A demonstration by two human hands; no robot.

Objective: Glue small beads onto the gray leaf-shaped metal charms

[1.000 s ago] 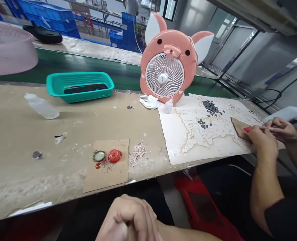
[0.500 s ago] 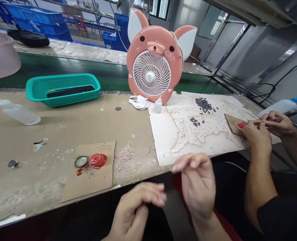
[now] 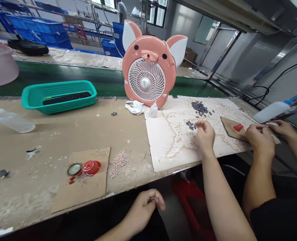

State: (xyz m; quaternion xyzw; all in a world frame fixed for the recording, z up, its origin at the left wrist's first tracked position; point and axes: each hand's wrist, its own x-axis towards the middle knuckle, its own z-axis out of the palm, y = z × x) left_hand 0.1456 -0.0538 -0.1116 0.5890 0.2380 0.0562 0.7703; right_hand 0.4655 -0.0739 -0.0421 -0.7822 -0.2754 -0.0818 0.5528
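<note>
My right hand [image 3: 205,134] reaches across the pale engraved board [image 3: 168,147], its fingertips drawn together at a small cluster of dark pieces [image 3: 190,125]. What they pinch, if anything, is hidden. A bigger heap of dark pieces [image 3: 199,107] lies further back on the board. My left hand [image 3: 145,203] hangs below the table's front edge with loosely curled fingers and nothing visible in it.
A co-worker's two hands [image 3: 261,140] work on a brown card with a red piece [image 3: 238,127] at the right. A pig-shaped pink fan [image 3: 148,75], a glue bottle [image 3: 153,109], a teal basket [image 3: 59,96], a red cap [image 3: 91,167] and pale pellets [image 3: 118,162] sit on the table.
My right hand rose from below the table edge and moved forward onto the board to the dark pieces. My left hand stayed low. The view shifted left.
</note>
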